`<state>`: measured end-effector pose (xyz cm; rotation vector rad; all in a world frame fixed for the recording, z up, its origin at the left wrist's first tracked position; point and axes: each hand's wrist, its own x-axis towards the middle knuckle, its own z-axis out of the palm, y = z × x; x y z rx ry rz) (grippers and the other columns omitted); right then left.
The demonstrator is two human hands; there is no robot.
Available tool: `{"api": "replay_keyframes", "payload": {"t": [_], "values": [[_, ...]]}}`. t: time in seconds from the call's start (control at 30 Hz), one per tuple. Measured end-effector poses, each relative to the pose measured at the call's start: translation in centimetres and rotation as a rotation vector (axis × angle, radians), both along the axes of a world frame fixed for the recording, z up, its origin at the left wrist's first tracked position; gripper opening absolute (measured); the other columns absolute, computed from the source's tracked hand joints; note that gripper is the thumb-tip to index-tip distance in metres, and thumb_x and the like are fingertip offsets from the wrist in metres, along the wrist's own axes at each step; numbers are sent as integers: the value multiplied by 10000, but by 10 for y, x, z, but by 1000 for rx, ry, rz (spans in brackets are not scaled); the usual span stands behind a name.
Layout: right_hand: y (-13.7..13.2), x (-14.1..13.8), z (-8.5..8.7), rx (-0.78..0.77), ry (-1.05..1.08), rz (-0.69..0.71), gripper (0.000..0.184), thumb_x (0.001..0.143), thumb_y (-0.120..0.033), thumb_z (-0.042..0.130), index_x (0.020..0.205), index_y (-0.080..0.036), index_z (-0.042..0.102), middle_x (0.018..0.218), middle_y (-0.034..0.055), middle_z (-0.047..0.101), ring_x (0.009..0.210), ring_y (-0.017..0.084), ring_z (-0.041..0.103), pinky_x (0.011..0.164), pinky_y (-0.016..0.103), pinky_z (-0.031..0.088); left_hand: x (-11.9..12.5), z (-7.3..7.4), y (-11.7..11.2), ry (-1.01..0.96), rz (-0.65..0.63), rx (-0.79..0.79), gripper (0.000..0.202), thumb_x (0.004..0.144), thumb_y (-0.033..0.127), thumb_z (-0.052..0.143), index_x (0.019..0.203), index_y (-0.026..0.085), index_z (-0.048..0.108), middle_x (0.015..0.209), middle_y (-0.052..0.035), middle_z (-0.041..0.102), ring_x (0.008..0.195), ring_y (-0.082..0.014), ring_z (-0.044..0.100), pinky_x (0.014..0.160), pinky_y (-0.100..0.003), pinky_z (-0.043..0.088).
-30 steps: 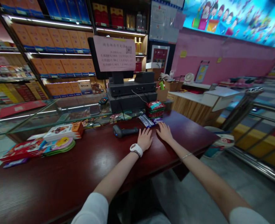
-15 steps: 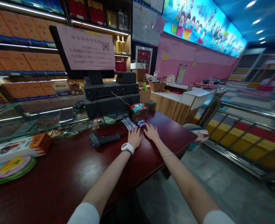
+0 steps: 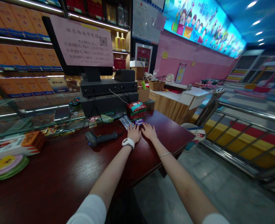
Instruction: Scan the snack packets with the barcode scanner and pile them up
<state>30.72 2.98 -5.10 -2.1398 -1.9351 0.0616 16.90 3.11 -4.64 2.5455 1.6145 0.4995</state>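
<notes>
On the dark red desk point(image 3: 81, 174) my left hand point(image 3: 134, 134) lies palm down with its fingers spread, a white watch on the wrist. Close beside it my right hand point(image 3: 149, 132) rests flat, fingers apart. Just beyond the fingertips is a small purple packet point(image 3: 139, 122); whether a finger touches it I cannot tell. Behind that packet stands a stack of red and green packets point(image 3: 136, 109). A printed blue-and-white sheet point(image 3: 125, 121) lies near my left fingers. To the left sits a black barcode scanner point(image 3: 101, 138).
A monitor point(image 3: 86, 43) with a paper notice stands on a black machine point(image 3: 109, 90) at the back. Boxes point(image 3: 16, 141) and round colourful fans point(image 3: 6, 166) lie at the left. A bin point(image 3: 194, 133) and metal railing point(image 3: 244, 137) stand to the right.
The view has shifted slightly, so most desk items appear a little further left. My hands have come a bit closer together and stay flat on the desk.
</notes>
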Motion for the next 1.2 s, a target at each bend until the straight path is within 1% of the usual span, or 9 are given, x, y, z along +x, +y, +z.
{"api": "replay_keyframes", "payload": {"t": [0.13, 0.23, 0.33, 0.43, 0.6, 0.73, 0.9, 1.07, 1.2], "values": [[-1, 2, 2, 17, 46, 28, 538, 963, -369, 409, 1480, -225, 387, 1551, 93, 393, 1431, 241, 333, 1167, 530, 225, -1, 5, 1, -14, -39, -34, 525, 965, 326, 365, 1454, 142, 419, 1522, -140, 430, 1479, -313, 250, 1220, -541, 142], [-4, 4, 4, 105, 101, 59, 538, 937, -319, 450, 1461, -200, 421, 1527, 99, 427, 1400, 215, 380, 1155, 456, 284, -3, 10, -2, -82, -25, -78, 525, 936, 292, 419, 1447, 174, 419, 1529, -127, 424, 1480, -290, 257, 1218, -540, 159], [-6, 7, 5, 252, 160, 96, 519, 904, -241, 456, 1419, -183, 485, 1461, 106, 501, 1345, 216, 442, 1123, 413, 344, -4, 18, -8, -189, -2, -74, 544, 902, 245, 458, 1442, 192, 420, 1537, -119, 414, 1468, -282, 291, 1210, -534, 198], [-6, 4, 5, 434, 251, 151, 521, 850, -172, 467, 1364, -196, 550, 1341, 110, 589, 1254, 234, 514, 1088, 428, 391, -9, 26, -16, -334, 12, -38, 548, 874, 183, 468, 1421, 203, 444, 1528, -113, 428, 1451, -278, 328, 1202, -531, 231], [-4, -25, 10, 724, 455, 165, 536, 783, -108, 484, 1302, -179, 600, 1148, 127, 606, 1088, 246, 583, 993, 421, 473, -27, 39, -27, -489, 23, 55, 559, 833, 118, 491, 1391, 149, 471, 1496, -142, 465, 1429, -297, 365, 1210, -522, 228], [-4, -61, 24, 861, 487, 134, 458, 813, -113, 488, 1240, -196, 633, 1071, 109, 584, 1020, 240, 577, 948, 411, 483, -54, 48, -34, -608, 18, 179, 547, 814, 96, 498, 1359, 150, 492, 1424, -137, 541, 1381, -299, 432, 1197, -533, 256], [-7, -106, 43, 952, 420, 111, 317, 863, -145, 509, 1126, -197, 678, 994, 94, 609, 986, 248, 557, 945, 432, 453, -97, 54, -41, -695, 26, 319, 531, 786, 79, 512, 1311, 156, 515, 1348, -139, 594, 1324, -291, 491, 1173, -532, 305], [-9, -154, 55, 988, 432, 127, 231, 888, -175, 530, 1040, -220, 698, 937, 72, 607, 950, 237, 557, 968, 438, 435, -145, 56, -49, -674, 59, 431, 531, 779, 75, 512, 1301, 174, 509, 1309, -134, 610, 1282, -288, 522, 1154, -543, 328], [-13, -194, 61, 993, 458, 207, 205, 903, -183, 523, 989, -229, 704, 931, 64, 609, 947, 228, 566, 1049, 477, 384, -190, 55, -56, -611, 94, 495, 539, 770, 56, 503, 1294, 181, 507, 1288, -126, 619, 1267, -281, 530, 1145, -533, 346]]}}
